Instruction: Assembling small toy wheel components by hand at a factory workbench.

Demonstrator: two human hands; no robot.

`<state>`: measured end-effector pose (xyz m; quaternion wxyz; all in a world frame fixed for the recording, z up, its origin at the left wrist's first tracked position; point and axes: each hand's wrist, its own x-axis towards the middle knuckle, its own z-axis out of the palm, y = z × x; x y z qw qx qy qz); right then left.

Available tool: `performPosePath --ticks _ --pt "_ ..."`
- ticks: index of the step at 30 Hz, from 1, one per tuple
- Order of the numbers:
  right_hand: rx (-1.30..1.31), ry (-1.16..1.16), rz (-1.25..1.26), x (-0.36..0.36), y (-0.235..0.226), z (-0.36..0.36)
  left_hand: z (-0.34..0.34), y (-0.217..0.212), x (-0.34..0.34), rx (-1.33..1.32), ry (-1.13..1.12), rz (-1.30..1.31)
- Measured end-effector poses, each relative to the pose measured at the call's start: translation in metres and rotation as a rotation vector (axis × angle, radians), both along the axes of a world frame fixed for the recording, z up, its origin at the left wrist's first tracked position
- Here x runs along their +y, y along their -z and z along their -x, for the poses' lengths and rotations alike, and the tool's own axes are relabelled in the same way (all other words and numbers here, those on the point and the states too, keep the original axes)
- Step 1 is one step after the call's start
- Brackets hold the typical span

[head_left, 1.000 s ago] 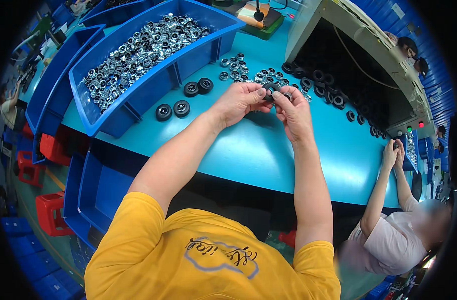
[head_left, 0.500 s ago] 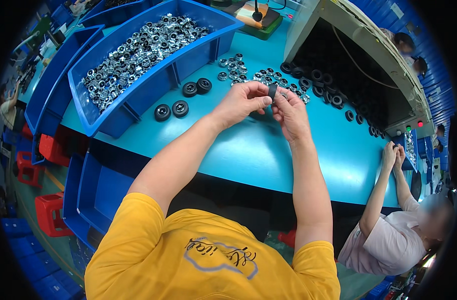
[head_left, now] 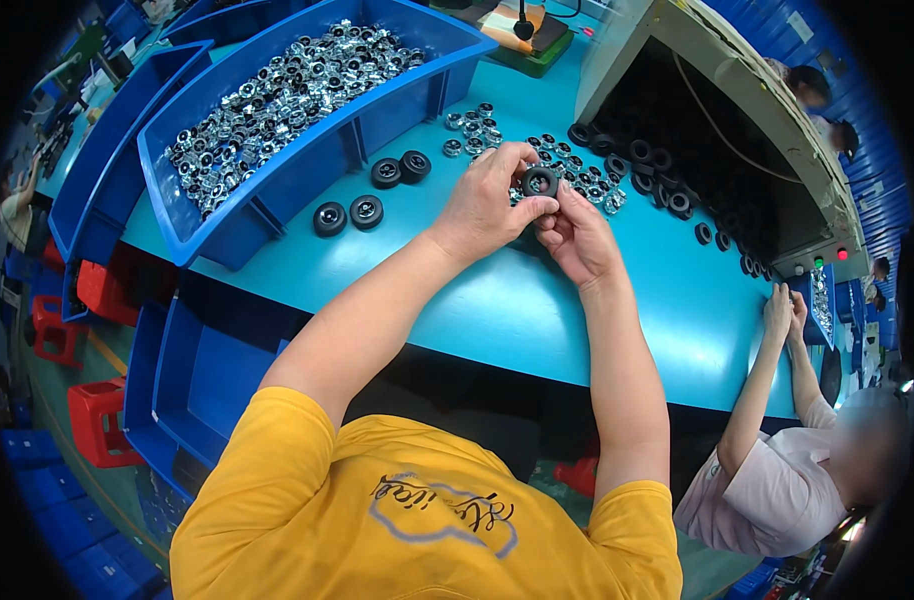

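Note:
Between my two hands, above the blue-green table, is a small black toy wheel (head_left: pixel 539 182) with a hub showing in its centre. My left hand (head_left: pixel 485 200) grips its left side with thumb and fingers. My right hand (head_left: pixel 580 236) pinches it from the right. Just beyond the hands lie loose shiny chrome wheel hubs (head_left: pixel 474 127). Several wheels with tyres on, such as this wheel (head_left: pixel 367 211), rest to the left of my left hand. Farther right, plain black tyres (head_left: pixel 667 187) spill out of a pale-framed housing.
A large blue bin (head_left: pixel 352 140) full of chrome hubs stands at the left of the table (head_left: pixel 457 315). The pale housing (head_left: pixel 822 205) rises at the right. A co-worker (head_left: pixel 777 470) sits at the right edge, hands over the table. Red stools (head_left: pixel 99 425) stand at lower left.
The wheel in my hands has turned from edge-on to face-up, so its hub shows. My left hand has shifted slightly right and closed round it.

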<state>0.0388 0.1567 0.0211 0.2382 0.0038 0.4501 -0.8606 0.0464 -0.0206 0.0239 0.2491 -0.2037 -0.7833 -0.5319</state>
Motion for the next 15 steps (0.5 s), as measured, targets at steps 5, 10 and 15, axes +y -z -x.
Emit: performPosePath --ticks 5,10,15 --pt "0.01 -0.032 0.044 0.0007 0.0019 0.0013 0.0003 -0.0004 0.0003 0.106 -0.025 0.049" --pt "0.015 -0.037 0.055 -0.0003 0.001 0.0005 0.0018 0.001 -0.0001 0.189 -0.043 0.094" --pt "0.015 -0.029 0.068 -0.0017 -0.0002 -0.0012 0.0012 -0.0003 -0.0009 0.214 -0.017 0.112"
